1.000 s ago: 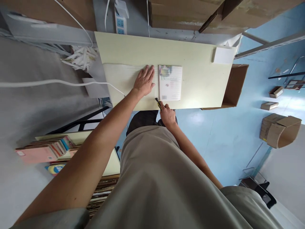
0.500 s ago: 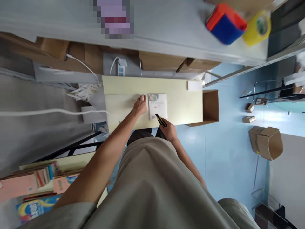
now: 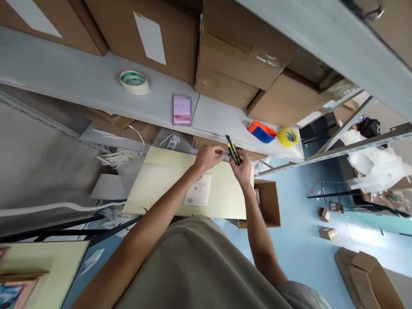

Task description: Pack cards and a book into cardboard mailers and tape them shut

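Right hand (image 3: 242, 170) grips 1 cutter knife (image 3: 234, 152); I can't tell if the nearby left hand (image 3: 207, 158) holds anything.

the grey shelf (image 3: 93, 81) supports brown cardboard boxes (image 3: 225, 81), a white tape roll (image 3: 138, 89) and, near its right end, an orange-and-blue item (image 3: 265, 135) just beside a yellow tape roll (image 3: 283, 138). a white power strip (image 3: 173, 143) is located below shelf level. an open carton (image 3: 360, 266) stands on the blue floor (image 3: 299, 249) at lower right.

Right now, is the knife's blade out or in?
The blade looks out: a slim dark tip juts past the black-and-yellow handle of the knife in the right hand.
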{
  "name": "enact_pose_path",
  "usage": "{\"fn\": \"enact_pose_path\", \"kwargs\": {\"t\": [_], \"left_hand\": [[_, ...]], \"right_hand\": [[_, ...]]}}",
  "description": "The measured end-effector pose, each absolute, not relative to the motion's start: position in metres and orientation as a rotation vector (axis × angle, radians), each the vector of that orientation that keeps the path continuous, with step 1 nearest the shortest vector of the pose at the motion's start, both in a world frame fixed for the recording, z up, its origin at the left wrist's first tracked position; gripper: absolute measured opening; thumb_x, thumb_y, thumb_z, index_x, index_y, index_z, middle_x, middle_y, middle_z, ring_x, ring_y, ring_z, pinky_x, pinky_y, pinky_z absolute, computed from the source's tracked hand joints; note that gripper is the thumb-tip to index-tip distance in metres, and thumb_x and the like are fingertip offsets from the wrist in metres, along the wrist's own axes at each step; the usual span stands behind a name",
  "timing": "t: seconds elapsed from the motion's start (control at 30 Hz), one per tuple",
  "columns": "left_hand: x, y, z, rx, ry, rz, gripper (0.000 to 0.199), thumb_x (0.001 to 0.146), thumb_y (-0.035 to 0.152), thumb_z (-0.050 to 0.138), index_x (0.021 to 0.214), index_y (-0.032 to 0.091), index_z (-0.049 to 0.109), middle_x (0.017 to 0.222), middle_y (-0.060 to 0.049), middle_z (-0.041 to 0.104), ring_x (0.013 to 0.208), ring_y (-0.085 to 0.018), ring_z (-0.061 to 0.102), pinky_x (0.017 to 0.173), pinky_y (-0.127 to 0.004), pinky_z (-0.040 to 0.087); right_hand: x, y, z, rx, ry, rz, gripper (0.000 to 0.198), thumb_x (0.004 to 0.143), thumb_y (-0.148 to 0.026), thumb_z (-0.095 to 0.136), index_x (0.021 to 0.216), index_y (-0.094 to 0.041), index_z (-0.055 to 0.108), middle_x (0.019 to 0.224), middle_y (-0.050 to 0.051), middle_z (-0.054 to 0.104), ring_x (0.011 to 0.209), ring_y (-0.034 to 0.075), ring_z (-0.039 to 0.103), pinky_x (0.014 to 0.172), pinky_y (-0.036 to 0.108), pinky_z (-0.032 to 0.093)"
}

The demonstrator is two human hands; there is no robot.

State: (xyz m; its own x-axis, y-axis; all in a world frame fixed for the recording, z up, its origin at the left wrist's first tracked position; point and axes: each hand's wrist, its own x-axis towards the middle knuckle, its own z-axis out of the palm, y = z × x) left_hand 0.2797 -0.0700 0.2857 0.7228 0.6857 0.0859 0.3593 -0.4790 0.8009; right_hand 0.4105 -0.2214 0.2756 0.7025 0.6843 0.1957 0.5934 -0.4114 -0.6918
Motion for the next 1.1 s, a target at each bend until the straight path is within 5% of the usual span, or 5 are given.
{"fn": "enact_pose_path", "kwargs": {"t": [0.2,0.4,0.67,0.87,1.1], "left_hand": [[0.301,-0.058,0.362,2.044,0.825,0.817,0.019,0.095,0.026,0.075,0.1,0.031,0.092,0.103,0.0,0.091,0.104,-0.027,0.088,0.103,-0.035,0.067],[0.293,-0.059,0.361,2.027,0.898,0.874,0.024,0.096,0.025,0.073,0.107,0.033,0.093,0.105,0.002,0.091,0.108,-0.026,0.088,0.103,-0.035,0.068],[0.22,-0.065,0.213,2.003,1.212,0.338,0.039,0.106,0.024,0.059,0.134,0.028,0.087,0.126,-0.003,0.089,0.121,-0.026,0.083,0.115,-0.034,0.061],[0.148,-0.118,0.095,1.912,1.291,-0.29,0.048,0.097,0.016,0.064,0.144,0.016,0.075,0.145,-0.02,0.078,0.138,-0.034,0.074,0.118,-0.039,0.059],[0.148,-0.139,0.042,1.937,1.168,-0.423,0.048,0.088,0.017,0.069,0.135,0.01,0.072,0.145,-0.024,0.069,0.135,-0.037,0.072,0.122,-0.04,0.055]], "right_hand": [[0.491,-0.12,0.322,-2.233,-1.323,-0.026,0.044,0.101,-0.025,0.065,0.143,-0.015,0.071,0.144,0.021,0.074,0.129,0.031,0.074,0.112,0.041,0.059],[0.514,-0.073,0.314,-2.401,-1.427,0.055,0.048,0.107,-0.022,0.06,0.151,-0.007,0.069,0.149,0.025,0.074,0.131,0.034,0.072,0.118,0.046,0.054],[0.471,-0.134,0.23,-2.139,-1.316,-0.215,0.046,0.116,-0.031,0.041,0.15,-0.014,0.068,0.151,0.026,0.065,0.147,0.034,0.062,0.127,0.054,0.047],[0.349,-0.249,0.095,-2.288,-0.659,0.888,0.041,0.098,-0.035,0.069,0.133,-0.015,0.069,0.13,0.019,0.077,0.11,0.024,0.075,0.104,0.038,0.06],[0.317,-0.278,0.032,-2.251,-0.254,1.13,0.024,0.083,-0.042,0.076,0.093,-0.02,0.072,0.086,0.005,0.078,0.09,0.022,0.074,0.078,0.029,0.059]]}}
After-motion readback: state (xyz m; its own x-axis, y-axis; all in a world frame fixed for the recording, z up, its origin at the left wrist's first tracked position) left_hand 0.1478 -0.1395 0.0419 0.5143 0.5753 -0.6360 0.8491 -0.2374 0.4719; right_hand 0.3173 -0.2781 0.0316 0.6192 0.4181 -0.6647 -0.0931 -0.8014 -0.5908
